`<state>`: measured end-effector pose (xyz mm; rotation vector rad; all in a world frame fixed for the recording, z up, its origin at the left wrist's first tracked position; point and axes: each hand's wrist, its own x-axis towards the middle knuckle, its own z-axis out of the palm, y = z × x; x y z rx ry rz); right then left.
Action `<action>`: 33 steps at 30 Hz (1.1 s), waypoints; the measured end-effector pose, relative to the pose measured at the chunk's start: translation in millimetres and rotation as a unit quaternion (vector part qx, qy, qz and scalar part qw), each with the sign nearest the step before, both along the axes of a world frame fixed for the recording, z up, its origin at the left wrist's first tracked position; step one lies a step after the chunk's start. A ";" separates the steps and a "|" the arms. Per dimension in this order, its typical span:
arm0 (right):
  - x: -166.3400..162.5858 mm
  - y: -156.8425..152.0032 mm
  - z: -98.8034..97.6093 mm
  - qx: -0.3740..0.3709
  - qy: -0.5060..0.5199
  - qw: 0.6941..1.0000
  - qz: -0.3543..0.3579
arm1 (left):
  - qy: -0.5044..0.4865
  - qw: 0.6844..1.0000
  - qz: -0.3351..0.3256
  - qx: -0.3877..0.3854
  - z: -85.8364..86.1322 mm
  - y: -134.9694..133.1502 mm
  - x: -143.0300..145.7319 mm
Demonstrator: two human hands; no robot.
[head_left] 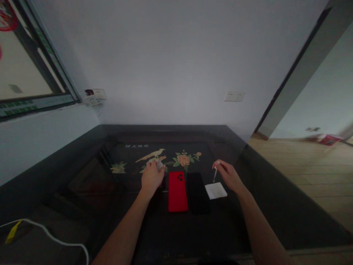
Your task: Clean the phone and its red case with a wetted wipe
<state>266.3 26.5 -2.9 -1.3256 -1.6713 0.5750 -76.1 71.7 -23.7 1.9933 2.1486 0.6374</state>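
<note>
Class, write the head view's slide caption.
Right hand holds slim tool near white square, black slab and red phone or case.

The view is taken from the person's head, forward and down; the table (215, 235) is overlooked from near, the left hand (152, 178) and right hand (226, 174) framed below centre, the wall (165, 66) faced (a window (24, 62) is clipped at left).

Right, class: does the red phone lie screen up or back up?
Back up: the red phone lies flat on the dark table, its camera cluster showing near the far end, with its screen hidden.
</note>
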 end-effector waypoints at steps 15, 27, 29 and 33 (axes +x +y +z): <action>3.0 -4.9 7.4 -0.070 -0.071 0.992 0.072 | -0.004 0.999 0.019 0.032 -9.3 0.0 1.0; -9.0 -1.7 5.2 -0.014 0.013 0.999 -0.042 | -0.117 0.968 -0.074 0.207 24.3 -28.4 29.0; -18.3 -1.3 3.3 -0.017 0.052 0.997 -0.049 | -0.135 0.966 -0.100 0.196 27.5 -32.6 32.7; -38.8 0.3 -5.0 -0.040 0.145 0.988 -0.035 | -0.125 0.956 -0.131 0.229 31.6 -35.2 32.9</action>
